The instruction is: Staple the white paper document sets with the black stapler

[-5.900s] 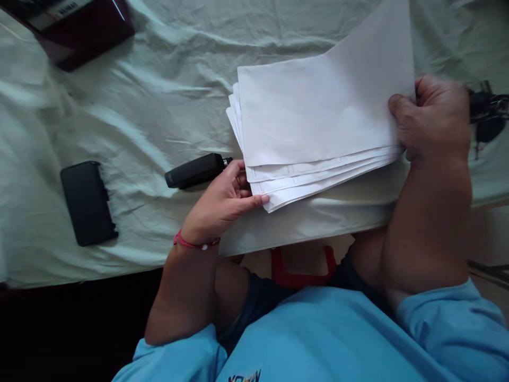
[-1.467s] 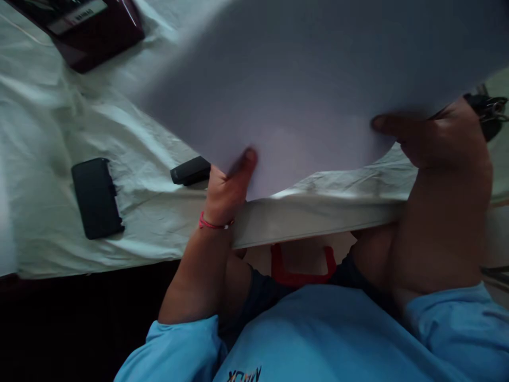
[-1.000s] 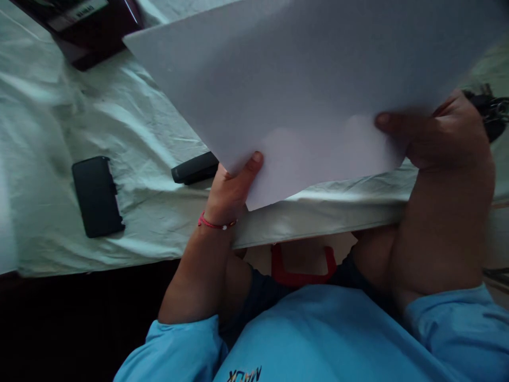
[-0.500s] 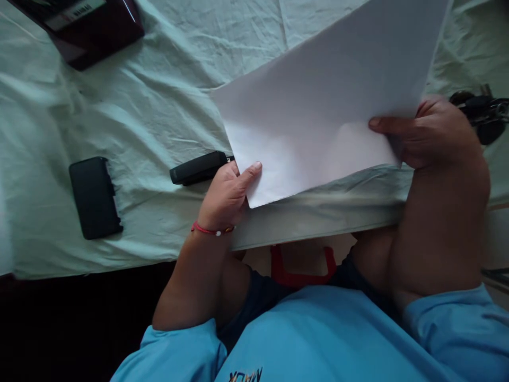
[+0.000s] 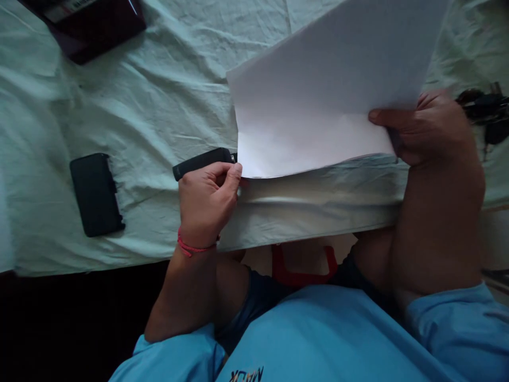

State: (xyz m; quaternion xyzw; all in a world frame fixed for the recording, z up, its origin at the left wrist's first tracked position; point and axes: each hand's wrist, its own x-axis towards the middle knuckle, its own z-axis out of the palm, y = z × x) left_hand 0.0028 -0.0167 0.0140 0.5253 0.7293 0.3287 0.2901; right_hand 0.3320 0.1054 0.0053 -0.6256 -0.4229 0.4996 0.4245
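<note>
My right hand (image 5: 431,130) pinches the right edge of a stack of white paper (image 5: 326,101), thumb on top, and holds it tilted just above the table edge. My left hand (image 5: 207,201) has its fingers curled and sits at the stack's lower-left corner. Its knuckles rest against the near side of a black stapler (image 5: 199,162) lying on the cloth. Whether this hand grips the paper corner or the stapler is hidden by the fingers. A red bracelet circles the left wrist.
A pale green wrinkled cloth (image 5: 151,106) covers the table. A black phone (image 5: 96,193) lies at the left, a dark red box (image 5: 91,24) at the far left corner, and keys (image 5: 483,109) sit behind my right hand. A red stool frame (image 5: 304,268) shows below the table edge.
The paper stack came down from in front of the camera toward the table. My left hand slid off the sheet's lower edge and curled beside the stapler. My right hand kept its hold.
</note>
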